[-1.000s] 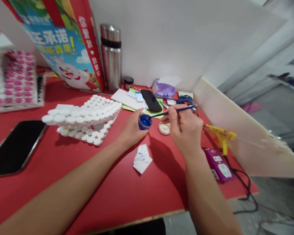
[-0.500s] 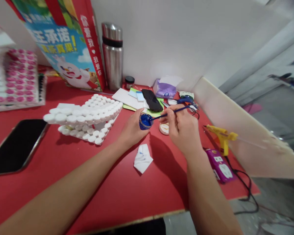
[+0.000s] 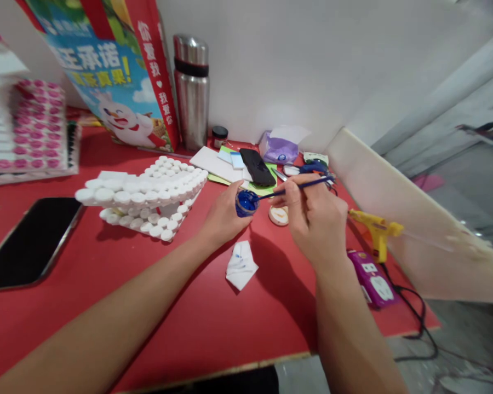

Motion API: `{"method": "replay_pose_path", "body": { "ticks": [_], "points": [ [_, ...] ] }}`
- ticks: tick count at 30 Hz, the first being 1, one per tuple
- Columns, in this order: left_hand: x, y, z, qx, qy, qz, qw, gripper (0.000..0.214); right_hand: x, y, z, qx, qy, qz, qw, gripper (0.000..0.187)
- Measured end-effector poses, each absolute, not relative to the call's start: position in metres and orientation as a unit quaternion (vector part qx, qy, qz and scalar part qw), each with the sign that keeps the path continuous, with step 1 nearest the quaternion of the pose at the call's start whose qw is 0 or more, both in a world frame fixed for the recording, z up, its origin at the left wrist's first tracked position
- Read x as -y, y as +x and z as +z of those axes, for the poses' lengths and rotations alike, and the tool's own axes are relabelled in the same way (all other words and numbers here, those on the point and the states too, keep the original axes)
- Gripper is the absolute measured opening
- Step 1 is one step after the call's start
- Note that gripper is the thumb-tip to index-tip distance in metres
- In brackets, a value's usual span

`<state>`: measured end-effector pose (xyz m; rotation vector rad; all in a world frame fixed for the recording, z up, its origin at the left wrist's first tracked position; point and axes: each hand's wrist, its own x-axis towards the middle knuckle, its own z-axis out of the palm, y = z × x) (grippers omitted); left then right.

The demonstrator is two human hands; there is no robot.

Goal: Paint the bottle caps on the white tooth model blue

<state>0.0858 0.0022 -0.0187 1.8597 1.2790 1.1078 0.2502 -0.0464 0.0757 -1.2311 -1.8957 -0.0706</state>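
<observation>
Brush shifted right; bag reads "我爱你".

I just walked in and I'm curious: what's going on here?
The person's left hand holds a small round jar of blue, paint-like stuff. The right hand holds a slim dark-blue brush-like stick, its tip at the jar's mouth. A folded white tissue with blue marks and a round, pale lid lie on the red table. A white model covered in round caps stands untouched.

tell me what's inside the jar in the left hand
Blue paint shows inside the jar, and the paintbrush reaches its mouth. The jar's floor is hidden under the paint, and the left hand covers part of the outside wall.
</observation>
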Motion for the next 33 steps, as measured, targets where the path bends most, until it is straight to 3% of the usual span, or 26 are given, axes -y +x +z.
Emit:
{"method": "replay_pose_path", "body": {
  "ticks": [6, 19, 29, 33],
  "points": [
    [-0.002, 0.085, -0.017, -0.484, 0.701, 0.418, 0.317, 0.079, 0.027, 0.254, 0.055, 0.712, -0.510, 0.010, 0.482, 0.021],
    [0.000, 0.086, -0.014, -0.489, 0.702, 0.408, 0.319, 0.080, 0.033, 0.251, 0.061, 0.698, -0.505, -0.084, 0.500, 0.018],
    [-0.001, 0.086, -0.017, -0.491, 0.701, 0.409, 0.317, 0.079, 0.027, 0.250, 0.053, 0.679, -0.506, 0.030, 0.531, 0.016],
    [-0.001, 0.086, -0.017, -0.490, 0.701, 0.408, 0.319, 0.081, 0.021, 0.257, 0.050, 0.687, -0.507, 0.022, 0.520, 0.018]
  ]
}}
